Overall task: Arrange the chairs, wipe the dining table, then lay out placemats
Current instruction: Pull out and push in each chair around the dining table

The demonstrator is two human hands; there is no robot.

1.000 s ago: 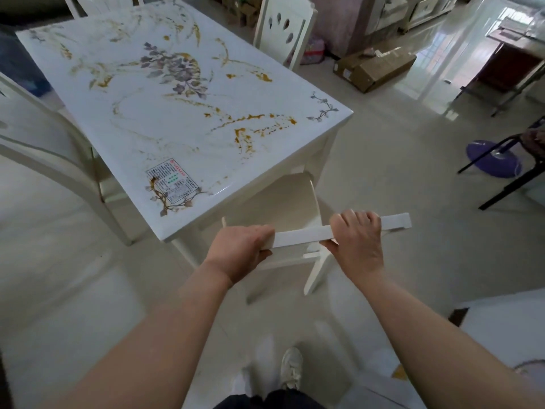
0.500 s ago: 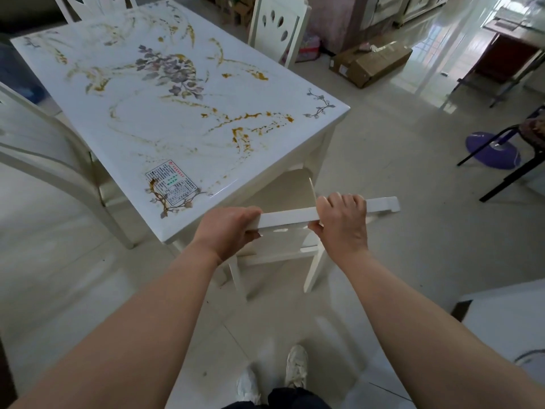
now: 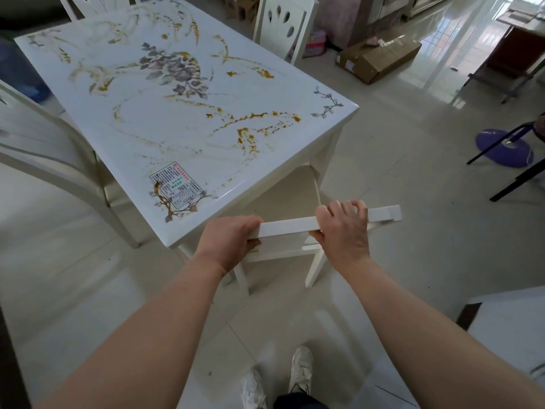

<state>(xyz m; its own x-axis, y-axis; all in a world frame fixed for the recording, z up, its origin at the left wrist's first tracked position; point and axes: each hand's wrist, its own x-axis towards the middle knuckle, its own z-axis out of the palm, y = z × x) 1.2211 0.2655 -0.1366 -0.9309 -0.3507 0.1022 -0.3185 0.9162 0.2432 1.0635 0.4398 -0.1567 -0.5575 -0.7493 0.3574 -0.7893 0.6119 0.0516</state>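
White chair (image 3: 289, 227) at the near short end of the table (image 3: 132, 149), seat pushed in under the tabletop edge. Most of the seat is hidden beneath it, and the backrest is seen edge-on from above, so only the top rail and two rear legs on the tiled floor (image 3: 398, 231) read clearly. The left hand (image 3: 230, 240) wraps round the rail's left end and covers it. The right hand (image 3: 343, 231) grips the rail further along, fingers curled over the top and thumb on the near side, with the rail's right end jutting out past it. Both forearms are extended forward, wrists roughly level. The tabletop is glossy white with a floral print and yellowish smears; a printed label (image 3: 177, 185) sits by the near corner. Another chair (image 3: 44, 152) on the left is cut off by the frame, and a third (image 3: 283, 25) stands at the far side. A cardboard box (image 3: 377, 56) lies on the floor beyond.
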